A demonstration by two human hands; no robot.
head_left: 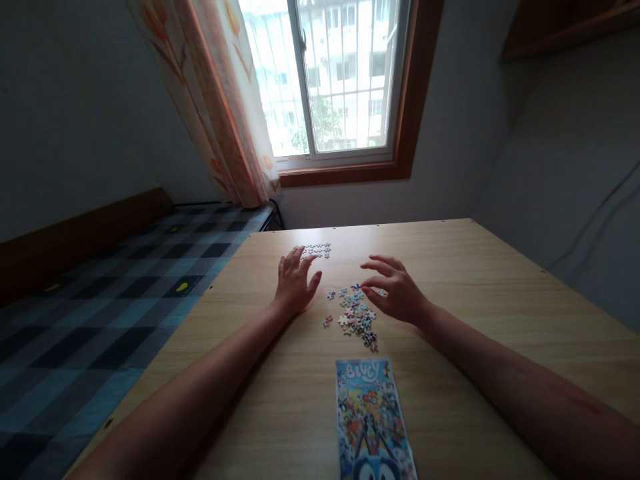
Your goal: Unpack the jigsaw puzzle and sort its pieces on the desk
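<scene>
A loose pile of small jigsaw pieces (357,317) lies on the wooden table in front of me. My right hand (397,290) is at the pile's far right side, thumb and index finger pinched together at a dark blue jigsaw piece (356,287), the other fingers stretched out. Farther back and to the left, my left hand (296,280) has its fingers apart and holds nothing. Its fingertips are beside rows of jigsaw pieces (320,250), partly hiding their left end. Nearest to me lies a picture sheet (373,413) with "BLUEY" printed at its top.
The pale wooden table (465,267) ends at a far edge below a window (345,80). Left of the table is a bed with a checked cover (135,280), and a flowered curtain (220,100) hangs behind it. A shelf (570,30) is at upper right.
</scene>
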